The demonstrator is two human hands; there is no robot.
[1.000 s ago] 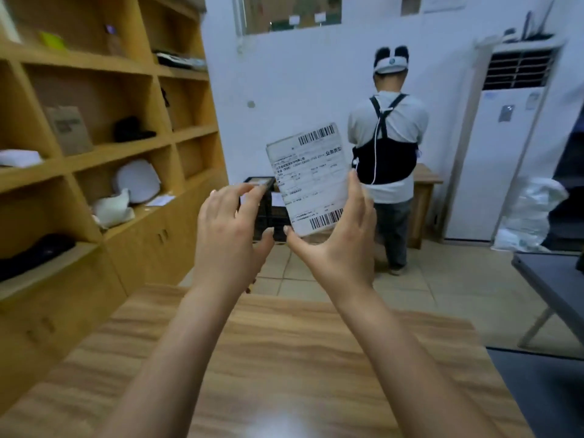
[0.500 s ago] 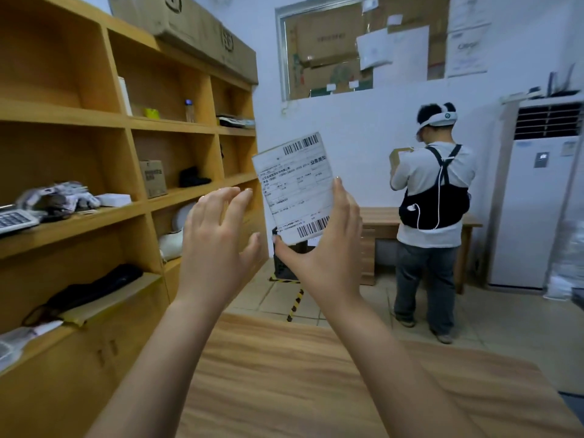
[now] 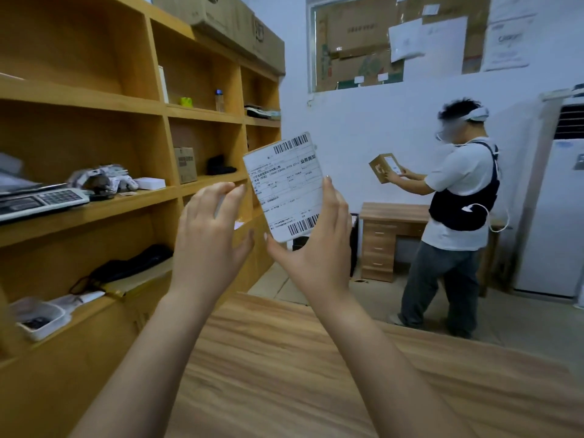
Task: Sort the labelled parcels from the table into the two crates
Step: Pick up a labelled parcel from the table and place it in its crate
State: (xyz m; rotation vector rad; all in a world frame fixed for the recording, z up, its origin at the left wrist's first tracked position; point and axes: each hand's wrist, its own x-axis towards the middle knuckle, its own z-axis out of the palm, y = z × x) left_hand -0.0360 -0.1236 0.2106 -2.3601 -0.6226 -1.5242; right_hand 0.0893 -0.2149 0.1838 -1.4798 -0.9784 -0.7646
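From the one camera on my head, I look past both raised arms. My right hand (image 3: 319, 248) grips the labelled parcel (image 3: 286, 188), thumb hooked under its lower left corner and fingers curled up along its right edge. That keeps the white label facing me with nothing over the printed text or either barcode. I hold it in the air at eye height, well above the wooden table (image 3: 316, 374) and tilted a little to the left, which I judge is for reading where it belongs. My left hand (image 3: 208, 235) hovers just beside the parcel's left edge without touching it. Its fingers are loosely spread and hold nothing, and it looks ready to steady or turn the parcel. I cannot plainly make out either crate; something dark sits low behind my right hand, but I cannot tell what it is. To my left stands wooden shelving (image 3: 126, 200) with a weighing scale (image 3: 41, 200) on it. Across the room another person (image 3: 458, 200) holds up a small brown box (image 3: 384, 167) near a desk (image 3: 392, 216).
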